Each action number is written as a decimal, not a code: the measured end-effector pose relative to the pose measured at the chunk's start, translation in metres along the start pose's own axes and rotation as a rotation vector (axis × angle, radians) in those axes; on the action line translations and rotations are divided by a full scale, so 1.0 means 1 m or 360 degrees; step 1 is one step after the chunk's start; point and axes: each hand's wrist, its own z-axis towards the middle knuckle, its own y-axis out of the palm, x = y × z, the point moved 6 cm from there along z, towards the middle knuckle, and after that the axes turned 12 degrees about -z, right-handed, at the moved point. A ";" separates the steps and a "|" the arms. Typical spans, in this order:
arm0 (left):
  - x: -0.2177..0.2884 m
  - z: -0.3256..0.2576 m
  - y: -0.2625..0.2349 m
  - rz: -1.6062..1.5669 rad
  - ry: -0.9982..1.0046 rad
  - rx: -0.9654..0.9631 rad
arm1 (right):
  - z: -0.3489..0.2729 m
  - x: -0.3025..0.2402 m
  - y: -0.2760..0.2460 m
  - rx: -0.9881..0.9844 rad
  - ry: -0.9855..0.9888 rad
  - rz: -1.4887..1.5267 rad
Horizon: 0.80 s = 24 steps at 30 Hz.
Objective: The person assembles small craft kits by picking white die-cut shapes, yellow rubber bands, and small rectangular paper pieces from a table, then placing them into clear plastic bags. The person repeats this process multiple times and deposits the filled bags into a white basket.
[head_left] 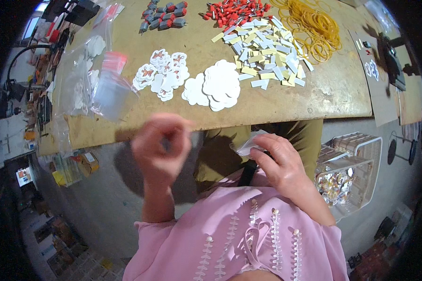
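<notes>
My right hand [277, 157] is closed on a small clear plastic bag [249, 145], pinched between thumb and fingers above my lap. What the bag contains, if anything, cannot be made out. At the table's near edge, my left hand [162, 147] is raised and curled into a ring shape. Motion smears its fingers, so whether they grip anything does not show. Nearest to it on the table [286, 105] lie a pile of white cut-out cards with brown printed figures [162, 72], a stack of plain white scalloped cards [220, 86] and flat zip bags with red tops [111, 89].
Grey-and-red small parts [164, 16], red pieces with metal tips [234, 11], white and yellow strips [267, 51] and yellow rubber bands [316, 28] are heaped toward the back. Larger clear bags [79, 70] cover the left side. A white plastic basket [361, 164] stands on the floor at right.
</notes>
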 end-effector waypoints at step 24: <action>-0.034 0.038 -0.040 0.0794 0.0019 0.0380 | -0.001 -0.001 0.004 -0.0064 -0.0010 -0.0002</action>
